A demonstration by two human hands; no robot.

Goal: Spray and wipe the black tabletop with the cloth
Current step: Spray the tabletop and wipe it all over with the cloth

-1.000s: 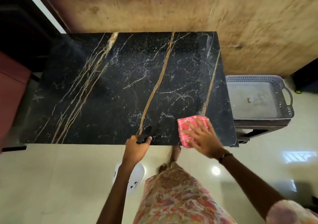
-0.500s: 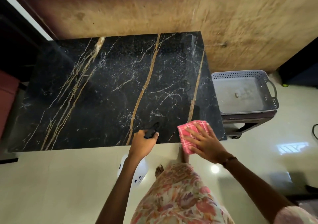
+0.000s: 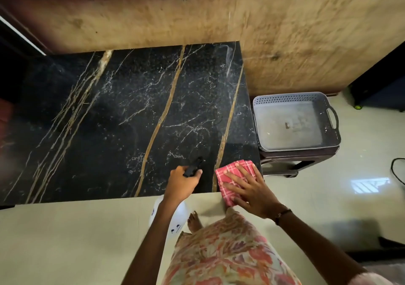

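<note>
The tabletop, black with gold and white veins, fills the left and centre of the frame, its far edge against a brown wall. The cloth, pink with a white check and folded, lies on the tabletop's lower right corner, its near end hanging just over the edge. The right hand lies flat on the cloth, fingers straight and spread, pressing it down; a dark band circles the wrist. Just left of the cloth, the left hand has its grip curled round the black head of a spray bottle, the nozzle pointing up the frame over the tabletop. The bottle's white body shows below the wrist, in front of the tabletop's near edge. Below the hands are a floral garment and a bare foot on the pale floor. At the right of the frame, beside the tabletop, a grey basket sits on a dark stool.
</note>
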